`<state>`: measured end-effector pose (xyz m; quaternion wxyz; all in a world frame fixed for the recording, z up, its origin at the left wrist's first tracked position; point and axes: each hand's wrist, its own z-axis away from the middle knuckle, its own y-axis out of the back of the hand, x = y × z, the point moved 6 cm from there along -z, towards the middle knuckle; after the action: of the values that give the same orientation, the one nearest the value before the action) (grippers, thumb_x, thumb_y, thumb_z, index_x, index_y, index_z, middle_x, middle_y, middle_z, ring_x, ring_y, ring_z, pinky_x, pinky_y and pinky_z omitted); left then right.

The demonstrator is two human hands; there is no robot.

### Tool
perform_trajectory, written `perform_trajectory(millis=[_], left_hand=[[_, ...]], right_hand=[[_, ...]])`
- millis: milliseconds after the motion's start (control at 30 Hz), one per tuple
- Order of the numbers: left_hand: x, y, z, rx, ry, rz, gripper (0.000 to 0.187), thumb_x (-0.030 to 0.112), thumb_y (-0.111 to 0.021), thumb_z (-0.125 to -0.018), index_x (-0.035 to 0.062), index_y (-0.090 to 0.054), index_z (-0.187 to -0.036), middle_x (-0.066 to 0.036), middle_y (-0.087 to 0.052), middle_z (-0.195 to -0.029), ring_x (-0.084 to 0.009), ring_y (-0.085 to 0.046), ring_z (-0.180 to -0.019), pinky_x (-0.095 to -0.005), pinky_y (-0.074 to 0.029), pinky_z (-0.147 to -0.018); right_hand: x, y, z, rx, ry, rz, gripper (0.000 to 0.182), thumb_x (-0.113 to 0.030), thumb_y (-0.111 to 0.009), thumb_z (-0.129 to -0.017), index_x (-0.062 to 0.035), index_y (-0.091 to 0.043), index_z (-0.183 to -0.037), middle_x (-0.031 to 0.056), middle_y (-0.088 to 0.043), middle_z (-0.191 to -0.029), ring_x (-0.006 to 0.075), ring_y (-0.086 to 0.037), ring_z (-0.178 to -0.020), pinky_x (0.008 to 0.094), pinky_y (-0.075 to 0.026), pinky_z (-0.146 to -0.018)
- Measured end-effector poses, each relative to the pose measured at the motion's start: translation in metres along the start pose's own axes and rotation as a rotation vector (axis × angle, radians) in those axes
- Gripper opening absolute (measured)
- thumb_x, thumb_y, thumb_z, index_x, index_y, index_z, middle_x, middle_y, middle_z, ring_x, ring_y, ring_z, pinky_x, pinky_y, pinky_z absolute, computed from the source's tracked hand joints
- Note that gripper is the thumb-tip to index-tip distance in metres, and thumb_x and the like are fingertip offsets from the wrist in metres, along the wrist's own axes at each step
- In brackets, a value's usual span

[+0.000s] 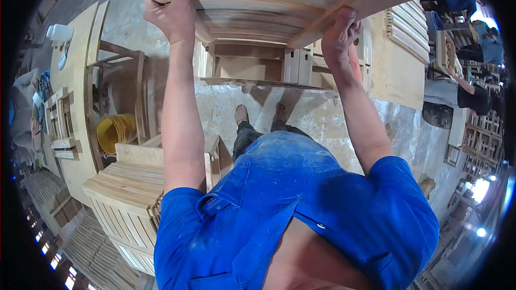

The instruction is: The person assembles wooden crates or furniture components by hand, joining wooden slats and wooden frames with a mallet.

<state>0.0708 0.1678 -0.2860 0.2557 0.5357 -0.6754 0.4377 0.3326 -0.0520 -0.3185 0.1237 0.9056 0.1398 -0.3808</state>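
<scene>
A slatted wooden panel (258,2) is held up in front of me at the top of the view, its upper part cut off by the edge. My left hand (174,13) grips its left side rail, with the thumb over the rail. On the other side, my right hand (339,40) closes on the right rail, thumb uppermost. Beneath the panel stands a low wooden bench (250,81) with open compartments, partly hidden by the panel.
Left, a worktable (75,86) carries a small wooden frame (60,121) and a white container (59,33). A yellow bucket (115,131) sits near stacked slatted panels (126,182). More slatted pieces (409,32) lie at right. Other people (457,94) are on both sides.
</scene>
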Motion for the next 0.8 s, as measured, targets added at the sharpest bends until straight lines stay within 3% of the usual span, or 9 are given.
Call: perform_trajectory(millis=[133, 233, 300, 433, 500, 533, 633, 733, 800], left_hand=[[0.003, -0.003, 0.002, 0.000, -0.040, 0.101, 0.020, 0.008, -0.083, -0.072, -0.0010, -0.068, -0.082, -0.003, -0.068, -0.078, -0.0082, -0.061, -0.070, -0.0268, -0.051, -0.065], [0.005, -0.011, -0.003, -0.055, 0.017, 0.045, 0.022, 0.008, -0.083, -0.073, -0.0020, -0.068, -0.086, -0.004, -0.068, -0.079, -0.0085, -0.061, -0.071, -0.0275, -0.051, -0.064], [0.008, -0.011, 0.000, -0.025, 0.096, 0.056, 0.023, 0.007, -0.082, -0.074, -0.0031, -0.068, -0.089, -0.005, -0.068, -0.080, -0.0099, -0.061, -0.070, -0.0276, -0.051, -0.063], [0.017, -0.008, -0.002, -0.070, 0.099, -0.112, 0.023, 0.005, -0.081, -0.074, -0.0037, -0.067, -0.089, -0.006, -0.068, -0.080, -0.0111, -0.061, -0.069, -0.0277, -0.051, -0.061], [0.014, -0.009, -0.001, -0.055, 0.133, -0.051, 0.022, 0.005, -0.081, -0.074, -0.0037, -0.066, -0.087, -0.006, -0.067, -0.078, -0.0115, -0.061, -0.068, -0.0278, -0.051, -0.061], [0.014, -0.012, -0.002, -0.071, 0.120, -0.024, 0.022, 0.005, -0.081, -0.074, -0.0037, -0.066, -0.087, -0.006, -0.067, -0.078, -0.0115, -0.061, -0.068, -0.0278, -0.051, -0.061], [0.005, -0.007, 0.000, -0.092, 0.147, 0.001, 0.023, 0.005, -0.080, -0.074, -0.0041, -0.065, -0.088, -0.006, -0.066, -0.078, -0.0115, -0.061, -0.067, -0.0282, -0.051, -0.061], [0.006, -0.010, 0.000, -0.102, 0.117, 0.003, 0.025, 0.003, -0.079, -0.074, -0.0051, -0.064, -0.092, -0.006, -0.066, -0.078, -0.0119, -0.061, -0.066, -0.0278, -0.051, -0.058], [0.008, -0.012, 0.002, -0.107, 0.194, 0.068, 0.023, 0.010, -0.077, -0.079, -0.0055, -0.065, -0.091, -0.006, -0.066, -0.083, -0.0117, -0.061, -0.073, -0.0290, -0.051, -0.064]], right_hand=[[-0.002, 0.007, 0.001, 0.092, 0.157, 0.181, 0.049, -0.047, -0.050, -0.099, -0.0049, -0.062, -0.076, 0.0125, -0.061, -0.072, 0.0308, -0.055, -0.067, 0.0415, -0.040, -0.063], [0.007, 0.007, -0.016, -0.176, -0.019, 0.051, 0.054, -0.049, -0.042, -0.101, -0.0034, -0.062, -0.081, 0.0144, -0.061, -0.080, 0.0340, -0.057, -0.073, 0.0426, -0.042, -0.066], [0.022, 0.021, -0.015, -0.312, 0.163, 0.011, 0.060, -0.054, -0.039, -0.101, -0.0013, -0.062, -0.085, 0.0154, -0.060, -0.081, 0.0350, -0.056, -0.074, 0.0427, -0.043, -0.069], [0.144, 0.097, 0.029, -0.624, -0.562, 0.927, 0.058, -0.051, -0.059, -0.089, -0.0007, -0.056, -0.118, 0.0274, -0.062, -0.110, 0.0439, -0.059, -0.111, 0.0532, -0.048, -0.091], [0.230, 0.118, 0.071, -0.785, -0.122, 1.195, 0.046, -0.037, -0.053, -0.093, 0.0014, -0.057, -0.117, 0.0287, -0.066, -0.089, 0.0471, -0.065, -0.089, 0.0540, -0.052, -0.081], [0.222, 0.120, 0.067, -0.630, -0.334, 1.111, 0.039, -0.032, -0.055, -0.093, 0.0030, -0.055, -0.109, 0.0258, -0.064, -0.080, 0.0487, -0.064, -0.081, 0.0551, -0.052, -0.075], [0.218, 0.128, 0.059, -0.483, -0.250, 1.158, 0.031, -0.029, -0.056, -0.094, 0.0018, -0.056, -0.098, 0.0151, -0.062, -0.069, 0.0388, -0.065, -0.069, 0.0485, -0.052, -0.063], [0.137, 0.141, 0.032, -0.547, -0.908, 0.279, 0.023, -0.027, -0.063, -0.093, -0.0048, -0.057, -0.093, 0.0002, -0.056, -0.069, 0.0153, -0.053, -0.060, 0.0344, -0.044, -0.055], [0.047, 0.156, -0.017, -0.407, -0.654, 0.044, 0.022, -0.024, -0.071, -0.088, -0.0076, -0.059, -0.096, 0.0007, -0.058, -0.086, 0.0090, -0.051, -0.065, 0.0296, -0.042, -0.057]])
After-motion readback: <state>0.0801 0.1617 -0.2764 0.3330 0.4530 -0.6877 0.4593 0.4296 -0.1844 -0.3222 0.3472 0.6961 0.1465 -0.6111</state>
